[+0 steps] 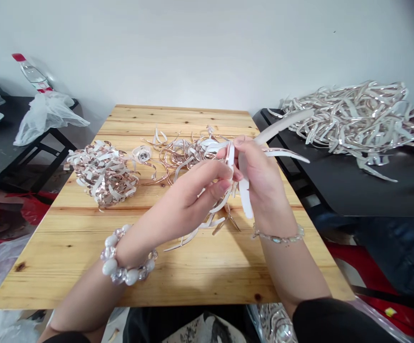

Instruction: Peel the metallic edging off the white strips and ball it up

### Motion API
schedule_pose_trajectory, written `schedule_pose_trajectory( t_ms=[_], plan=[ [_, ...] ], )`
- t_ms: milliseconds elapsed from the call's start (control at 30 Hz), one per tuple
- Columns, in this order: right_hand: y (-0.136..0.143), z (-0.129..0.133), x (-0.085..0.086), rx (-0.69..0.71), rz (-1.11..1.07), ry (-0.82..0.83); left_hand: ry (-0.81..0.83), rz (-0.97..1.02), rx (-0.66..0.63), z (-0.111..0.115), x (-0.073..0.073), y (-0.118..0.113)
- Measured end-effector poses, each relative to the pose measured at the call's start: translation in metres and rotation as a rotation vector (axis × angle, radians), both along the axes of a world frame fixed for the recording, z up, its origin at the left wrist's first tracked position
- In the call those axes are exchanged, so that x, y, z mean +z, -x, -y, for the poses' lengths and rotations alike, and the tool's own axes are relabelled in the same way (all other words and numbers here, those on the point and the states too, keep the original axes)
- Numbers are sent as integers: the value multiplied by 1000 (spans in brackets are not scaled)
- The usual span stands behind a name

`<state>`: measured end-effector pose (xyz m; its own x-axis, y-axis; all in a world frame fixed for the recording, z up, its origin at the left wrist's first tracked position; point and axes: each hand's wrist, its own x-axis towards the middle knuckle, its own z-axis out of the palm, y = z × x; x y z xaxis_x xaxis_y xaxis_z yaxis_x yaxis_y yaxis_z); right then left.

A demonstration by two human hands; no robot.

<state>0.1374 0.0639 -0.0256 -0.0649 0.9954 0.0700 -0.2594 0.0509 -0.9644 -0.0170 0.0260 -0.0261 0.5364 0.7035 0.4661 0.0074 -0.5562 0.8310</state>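
Note:
Above the wooden table [192, 281], my left hand [196, 190] pinches a narrow white strip [231, 155] between thumb and fingers. Close beside it, my right hand [260, 176] is closed around several curved white strips with shiny rose-gold edges. One long curved strip [285, 125] sticks out to the right behind that hand, and another piece [245, 200] hangs below its fingers. Loose strips [189, 152] lie tangled on the table behind and under my hands. What the strips are made of I cannot tell.
A crumpled heap of white and rose-gold strips [105, 174] sits on the table's left, near a tape roll [143, 155]. A large pile of curved strips [357, 116] covers the dark table [364, 195] at right. At left stand a bottle [32, 74] and a plastic bag [48, 114].

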Motion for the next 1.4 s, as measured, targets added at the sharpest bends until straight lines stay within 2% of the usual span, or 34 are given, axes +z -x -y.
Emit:
schedule_pose_trajectory(
  t_ms=[100,333,467,700,833,1000,1400],
  plan=[
    [-4,-2,-3,63,76,-114,24,63,31,-2,0,1],
    [-19,-4,-9,287,172,-311,136,215,14,-3,2,3],
    [-22,-3,-8,346,153,-340,198,265,3,-1,3,4],
    [-11,-3,-10,194,152,-245,67,119,167,-2,2,3],
    [-9,-3,-8,172,151,-224,65,103,169,-1,3,2],
    [-9,-3,-6,156,166,-233,66,95,244,1,5,3],
    [-16,-6,0,135,111,-164,37,49,247,4,4,4]
  ],
)
